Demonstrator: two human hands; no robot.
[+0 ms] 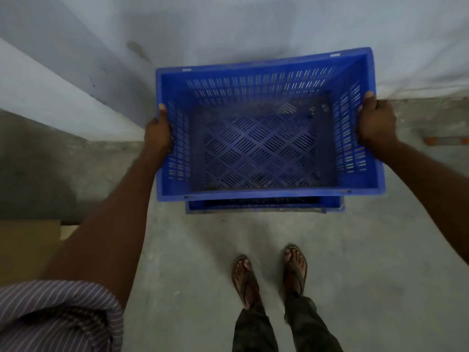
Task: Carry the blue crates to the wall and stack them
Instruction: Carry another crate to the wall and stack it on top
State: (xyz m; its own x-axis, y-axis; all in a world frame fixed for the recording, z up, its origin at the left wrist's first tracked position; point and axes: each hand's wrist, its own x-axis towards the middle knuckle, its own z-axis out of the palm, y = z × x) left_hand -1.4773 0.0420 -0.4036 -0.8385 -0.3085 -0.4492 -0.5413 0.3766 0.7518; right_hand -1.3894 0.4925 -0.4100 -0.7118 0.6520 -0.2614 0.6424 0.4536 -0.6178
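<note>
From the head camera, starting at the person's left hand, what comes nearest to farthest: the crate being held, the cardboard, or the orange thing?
1. Held blue crate: gripped by the left hand at its left wall.
2. Cardboard: on the floor, lower left.
3. Orange object: far right, beyond the right hand.

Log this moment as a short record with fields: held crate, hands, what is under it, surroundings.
held crate: blue crate, empty, slotted walls and base
left hand: left hand grips its left short side
right hand: right hand grips its right short side
underneath: second blue crate, only its near edge visible; contact cannot be told
surroundings: pale wall just behind, concrete floor, cardboard at left
</note>
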